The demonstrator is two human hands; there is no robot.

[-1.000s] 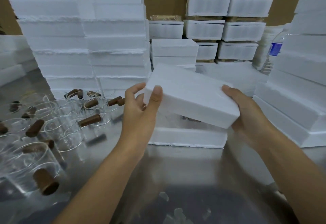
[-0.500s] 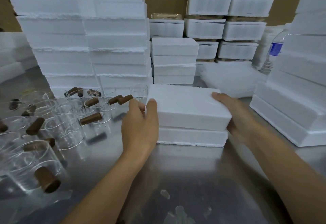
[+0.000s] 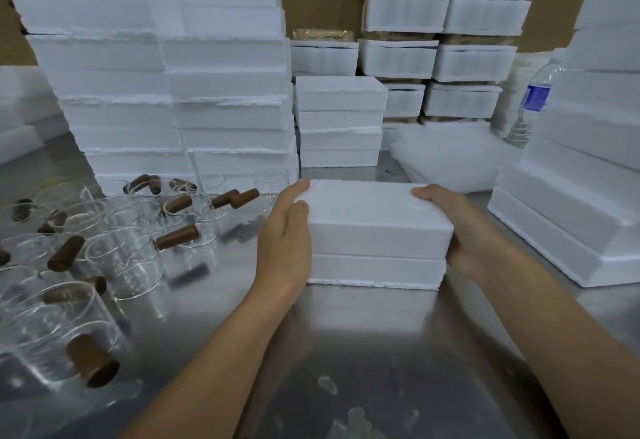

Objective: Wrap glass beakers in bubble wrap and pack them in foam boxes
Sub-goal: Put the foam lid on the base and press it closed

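packing looks part done, i judge: back boxes (image 3: 401, 58) stand closed and stacked, yet many beakers (image 3: 128, 258) sit bare on the table (image 3: 363, 352) at left, so plenty of wrapping is left. box (image 3: 374, 224) sits on the table, lid seated on base; what it holds is hidden. left hand (image 3: 284, 241) presses flat on its left end, fingers straight. right hand (image 3: 464, 231) grips the right end, fingers curled over the top edge. box lies squarely between both palms.
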